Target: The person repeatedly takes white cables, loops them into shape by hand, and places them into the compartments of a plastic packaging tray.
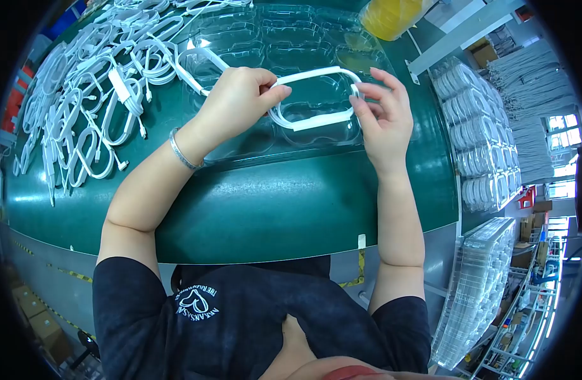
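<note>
A white cable coiled into an oval loop (322, 120) is held between my two hands, above a clear plastic tray (253, 142) with moulded compartments. My left hand (243, 101) pinches the loop's left end between thumb and fingers. At the loop's right end, my right hand (383, 111) has its thumb and index finger on the cable, the other fingers raised and bent. Another white coiled cable (193, 66) lies at the tray's left side, just beyond my left hand and partly hidden by it.
A large heap of white cables (107, 88) covers the left of the green table (291, 215). At the back is a yellow roll in clear wrap (389, 18). Trays packed with coils (484, 139) stand right of the table, above stacked clear trays (474, 297).
</note>
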`<state>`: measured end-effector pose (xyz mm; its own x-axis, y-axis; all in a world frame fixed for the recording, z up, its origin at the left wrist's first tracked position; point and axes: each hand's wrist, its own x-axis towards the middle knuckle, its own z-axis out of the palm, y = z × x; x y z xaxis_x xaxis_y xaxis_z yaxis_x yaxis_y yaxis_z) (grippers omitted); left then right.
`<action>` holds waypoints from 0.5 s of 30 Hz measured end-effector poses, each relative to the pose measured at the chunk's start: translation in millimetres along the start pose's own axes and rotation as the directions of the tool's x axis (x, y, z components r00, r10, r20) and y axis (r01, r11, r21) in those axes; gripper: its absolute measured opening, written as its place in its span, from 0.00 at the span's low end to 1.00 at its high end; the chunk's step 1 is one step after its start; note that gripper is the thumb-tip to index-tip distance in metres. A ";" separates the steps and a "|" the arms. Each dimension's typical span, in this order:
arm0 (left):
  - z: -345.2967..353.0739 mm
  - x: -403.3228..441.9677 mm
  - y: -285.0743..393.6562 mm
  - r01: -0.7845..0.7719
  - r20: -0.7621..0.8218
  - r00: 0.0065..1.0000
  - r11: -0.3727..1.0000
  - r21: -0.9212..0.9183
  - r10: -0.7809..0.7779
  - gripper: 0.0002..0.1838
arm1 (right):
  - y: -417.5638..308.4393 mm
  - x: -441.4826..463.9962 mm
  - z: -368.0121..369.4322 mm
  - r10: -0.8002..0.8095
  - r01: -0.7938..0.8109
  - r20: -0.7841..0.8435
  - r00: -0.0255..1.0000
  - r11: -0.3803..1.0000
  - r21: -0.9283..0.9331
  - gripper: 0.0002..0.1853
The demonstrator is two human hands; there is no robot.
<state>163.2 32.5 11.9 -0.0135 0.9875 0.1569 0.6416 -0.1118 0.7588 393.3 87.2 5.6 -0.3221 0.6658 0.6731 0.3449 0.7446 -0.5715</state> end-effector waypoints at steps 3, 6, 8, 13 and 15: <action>2.8 0.2 0.3 -0.020 0.017 1.000 0.998 0.054 0.019 0.14 | 3.1 2.9 1.7 0.227 -0.214 -0.027 0.973 0.946 0.245 0.12; 8.3 1.3 -4.0 0.003 0.020 1.000 0.999 0.033 -0.004 0.16 | 9.8 3.4 -4.9 0.383 -0.411 0.168 0.908 0.892 0.190 0.12; 15.0 0.2 -8.9 0.031 0.016 0.999 0.999 -0.010 -0.031 0.20 | 12.5 4.6 -9.0 0.359 -0.356 0.214 0.908 0.933 -0.056 0.11; 32.8 -12.5 -9.2 -0.312 0.149 0.950 0.858 0.407 0.275 0.34 | 27.0 5.4 -14.6 0.470 -0.370 0.359 0.806 0.874 -0.315 0.12; 40.1 -18.7 -9.2 -0.240 0.257 0.960 0.791 0.562 0.109 0.37 | 33.2 3.4 -12.7 0.497 -0.338 0.419 0.760 0.853 -0.398 0.13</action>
<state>188.2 19.5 -23.4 0.2541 0.9646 0.0712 0.9422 -0.2635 0.2071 414.9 113.6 -5.1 -0.4431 0.8960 0.0309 0.7538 0.3910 -0.5281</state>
